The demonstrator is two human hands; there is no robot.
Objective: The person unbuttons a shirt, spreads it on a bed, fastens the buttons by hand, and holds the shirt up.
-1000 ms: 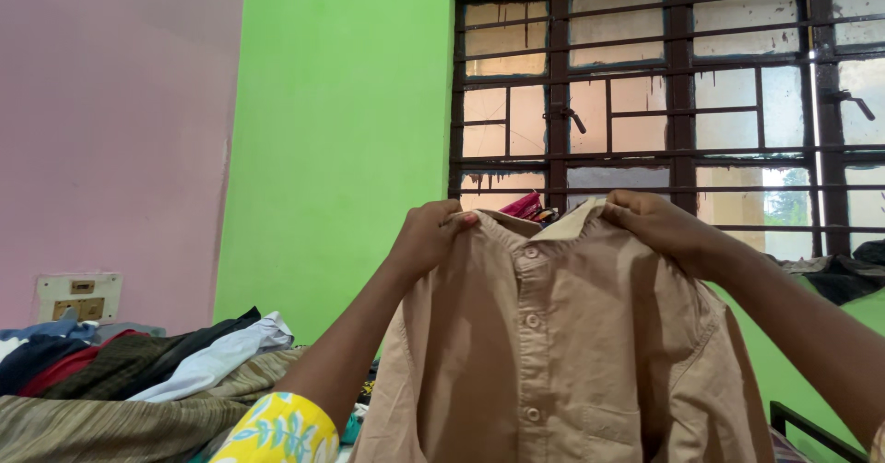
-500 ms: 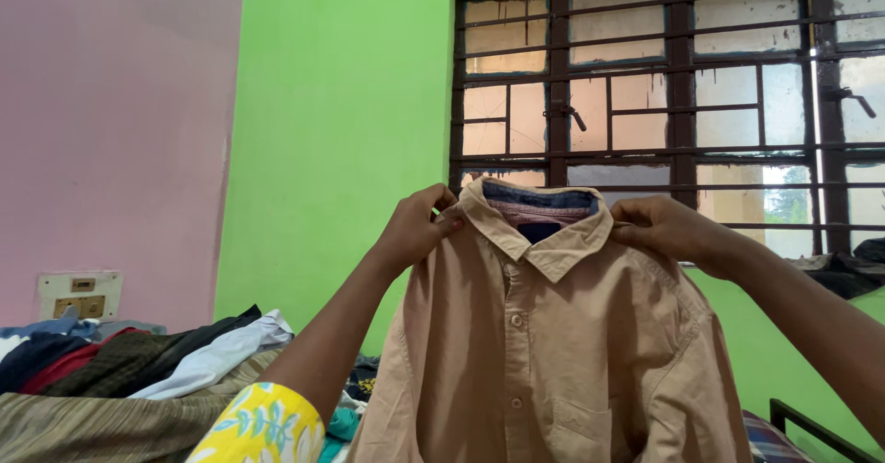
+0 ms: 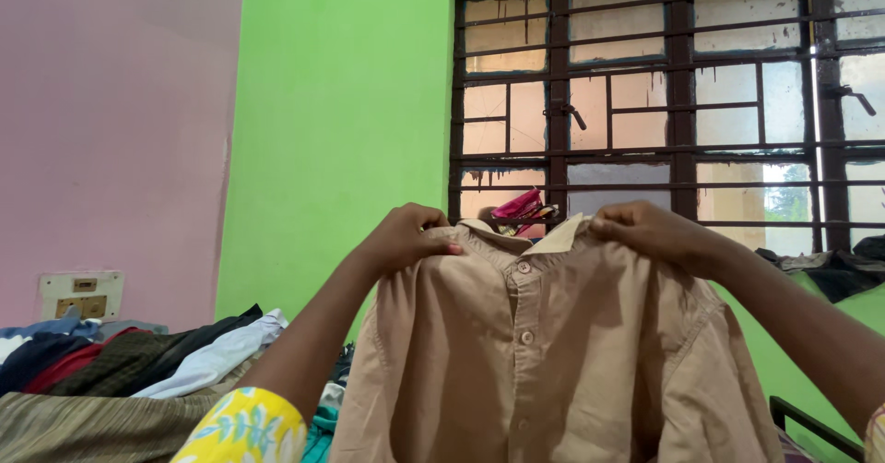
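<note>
While held up in front of the barred window [image 3: 673, 103], hangs by its shoulders: a tan buttoned shirt [image 3: 553, 352], collar just below the window's lower bars. Left hand [image 3: 406, 237] clenched on the shirt's left shoulder beside the collar; right hand [image 3: 650, 232] gripping the other shoulder, fingers curled over the cloth. Left of the shirt, low down, a heap of clothes [image 3: 138, 371] against the pink wall [image 3: 111, 131]. Behind the shirt, a green wall [image 3: 341, 131]. Under the left forearm, a yellow flowered sleeve [image 3: 244, 426].
</note>
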